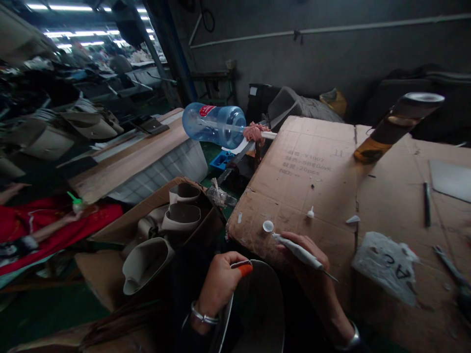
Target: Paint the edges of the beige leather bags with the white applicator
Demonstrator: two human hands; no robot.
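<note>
My left hand [220, 283] is closed round the rim of a dark grey boot-shaped leather piece [257, 309] in my lap, its thumb capped in orange. My right hand [309, 264] grips a white pen-like tool [300, 252] with a thin metal tip pointing right, resting at the front edge of the cardboard-covered table [312, 162]. A small white cap [268, 225] lies on the cardboard just beyond the tool's back end.
A cardboard box [162, 230] of grey leather boot shafts stands left of me. A blue water bottle [213, 125] lies tipped behind. A tilted brown glue bottle [395, 125], a crumpled white bag [386, 264] and metal tools [427, 196] sit on the table. Another person in red [55, 228] is at far left.
</note>
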